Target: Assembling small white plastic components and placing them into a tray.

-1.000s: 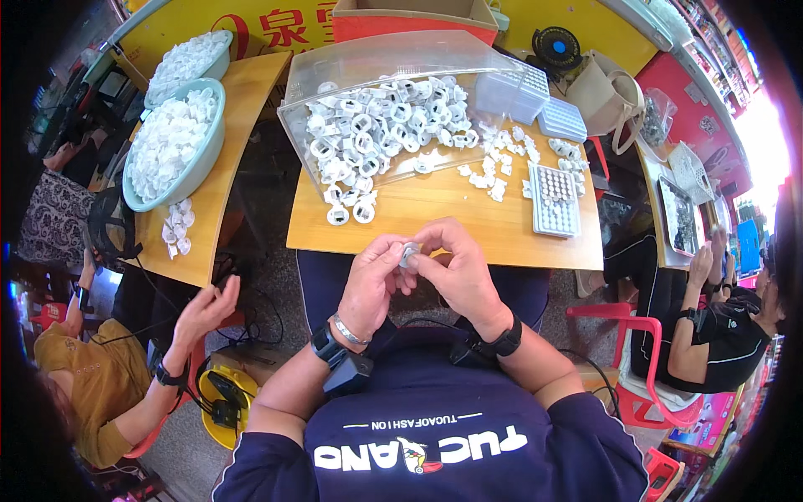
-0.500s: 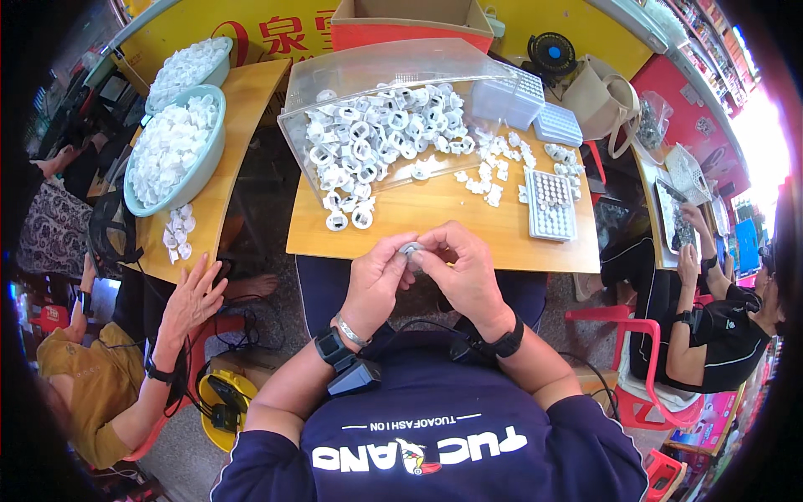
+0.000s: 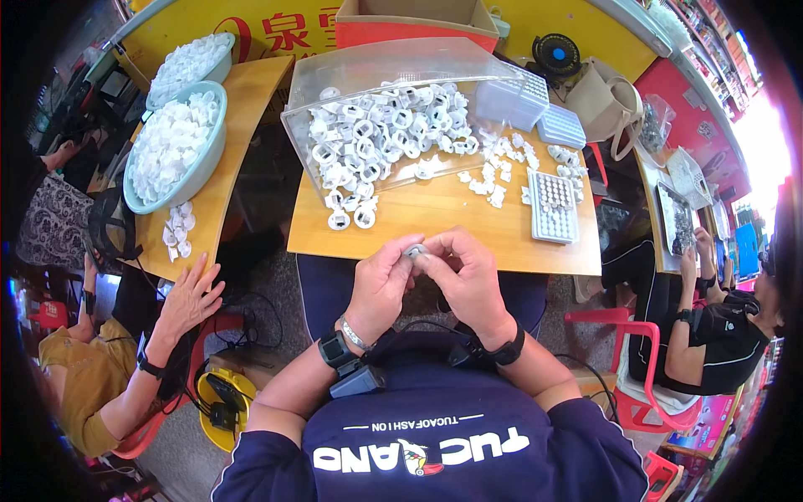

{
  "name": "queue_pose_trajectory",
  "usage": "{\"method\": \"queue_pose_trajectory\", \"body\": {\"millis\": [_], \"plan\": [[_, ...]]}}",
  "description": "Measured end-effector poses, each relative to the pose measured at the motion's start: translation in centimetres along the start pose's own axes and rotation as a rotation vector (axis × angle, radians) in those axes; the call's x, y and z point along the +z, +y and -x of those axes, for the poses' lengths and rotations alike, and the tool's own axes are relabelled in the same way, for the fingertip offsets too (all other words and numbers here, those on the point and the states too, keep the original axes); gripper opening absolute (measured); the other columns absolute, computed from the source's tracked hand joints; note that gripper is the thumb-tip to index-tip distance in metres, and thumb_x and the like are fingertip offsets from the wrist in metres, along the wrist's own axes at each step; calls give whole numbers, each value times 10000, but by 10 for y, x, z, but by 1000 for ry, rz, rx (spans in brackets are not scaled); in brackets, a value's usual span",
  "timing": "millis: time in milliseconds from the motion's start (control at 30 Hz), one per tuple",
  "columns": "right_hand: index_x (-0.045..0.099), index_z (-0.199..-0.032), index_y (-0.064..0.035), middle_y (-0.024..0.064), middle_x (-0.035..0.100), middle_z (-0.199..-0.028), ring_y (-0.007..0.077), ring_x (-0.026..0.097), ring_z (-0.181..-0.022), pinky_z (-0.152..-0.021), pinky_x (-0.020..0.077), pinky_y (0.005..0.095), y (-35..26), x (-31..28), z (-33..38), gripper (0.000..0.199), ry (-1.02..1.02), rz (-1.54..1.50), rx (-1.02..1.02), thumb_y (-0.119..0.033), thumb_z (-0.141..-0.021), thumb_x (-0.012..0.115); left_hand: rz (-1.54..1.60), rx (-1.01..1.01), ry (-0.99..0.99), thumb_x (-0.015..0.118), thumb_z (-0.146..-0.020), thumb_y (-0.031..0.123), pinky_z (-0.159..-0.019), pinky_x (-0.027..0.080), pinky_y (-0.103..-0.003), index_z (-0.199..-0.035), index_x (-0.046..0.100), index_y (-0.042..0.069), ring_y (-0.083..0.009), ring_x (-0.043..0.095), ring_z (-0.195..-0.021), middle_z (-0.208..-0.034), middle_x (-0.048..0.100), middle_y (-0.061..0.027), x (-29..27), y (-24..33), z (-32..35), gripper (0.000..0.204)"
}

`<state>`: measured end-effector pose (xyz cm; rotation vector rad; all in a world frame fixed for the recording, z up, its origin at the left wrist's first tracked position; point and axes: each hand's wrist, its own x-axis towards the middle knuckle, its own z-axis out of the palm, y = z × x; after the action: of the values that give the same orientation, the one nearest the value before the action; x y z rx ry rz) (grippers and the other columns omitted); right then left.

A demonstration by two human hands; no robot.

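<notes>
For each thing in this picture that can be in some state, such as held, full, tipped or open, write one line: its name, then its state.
left hand: pinching the small grey part
right hand: pinching the same part
small grey part: held between both hands, above the table edge
clear bin: tipped on its side, white rings spilling onto the wooden table
teal bowl: heaped with white pieces
white grid tray: flat, cells mostly filled
cardboard box: open

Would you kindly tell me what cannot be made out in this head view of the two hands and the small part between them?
- Small part: mostly covered by the fingertips of the left hand and right hand; its shape is unclear.
- White pieces in the clear bin: too small to tell their details.
- White grid tray: its contents are too small to identify.
</notes>
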<state>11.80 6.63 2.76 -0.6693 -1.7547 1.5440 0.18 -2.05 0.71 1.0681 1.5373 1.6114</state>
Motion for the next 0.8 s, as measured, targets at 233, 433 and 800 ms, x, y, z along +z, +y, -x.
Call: {"method": "queue_pose_trajectory", "body": {"millis": [233,433,800], "plan": [[581,-891,5,40,615,-789,86,581,-702,-625,487,226,17,-2,1,100,17,11,23,21,-831,659,59,-28,21,498,-952,56,-563,450,-195,-1183,594,45,-44,533,-625,-763,606,-1,5,-4,4,251],[571,-914,6,50,603,-768,101,594,-683,-615,490,236,11,-1,7,102,41,86,-80,26,-840,639,26,-53,-43,486,-939,41,-570,479,-232,-1170,592,23,-79,568,-612,-729,627,-39,2,2,4,255],[574,-922,-2,80,626,-761,120,609,-655,-596,494,266,11,-3,4,96,45,92,-50,12,-847,633,282,-176,40,501,-950,79,-535,437,-193,-1101,611,24,-40,520,-613,-721,600,11,14,6,0,194]]}}
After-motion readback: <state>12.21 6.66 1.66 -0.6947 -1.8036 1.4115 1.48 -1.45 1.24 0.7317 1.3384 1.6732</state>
